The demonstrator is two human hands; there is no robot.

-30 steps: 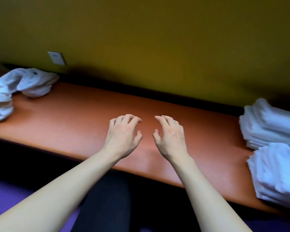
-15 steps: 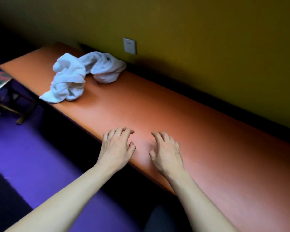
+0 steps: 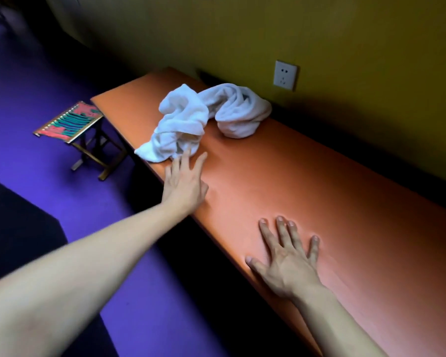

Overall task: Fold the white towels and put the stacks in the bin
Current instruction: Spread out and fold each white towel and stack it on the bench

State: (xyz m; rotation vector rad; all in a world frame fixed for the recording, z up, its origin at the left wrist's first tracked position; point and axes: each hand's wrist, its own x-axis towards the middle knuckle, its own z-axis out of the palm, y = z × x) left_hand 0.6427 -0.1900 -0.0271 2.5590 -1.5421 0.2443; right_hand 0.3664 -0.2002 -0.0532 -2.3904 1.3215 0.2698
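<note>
Now the left hand (image 3: 184, 182), fingers spread and empty, reaches for the crumpled white towels (image 3: 204, 119) at the table's (image 3: 307, 176) far end, needing a grip next, while the right hand (image 3: 289, 258) lies flat nearer.

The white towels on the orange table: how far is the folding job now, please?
Done: nothing folded shows in this view, and no bin is visible. In hand: the left hand reaches with straight fingers to the edge of the crumpled white towels at the far end of the orange table; the right hand lies flat on the table. Left: folding these towels, stacking and binning.
</note>
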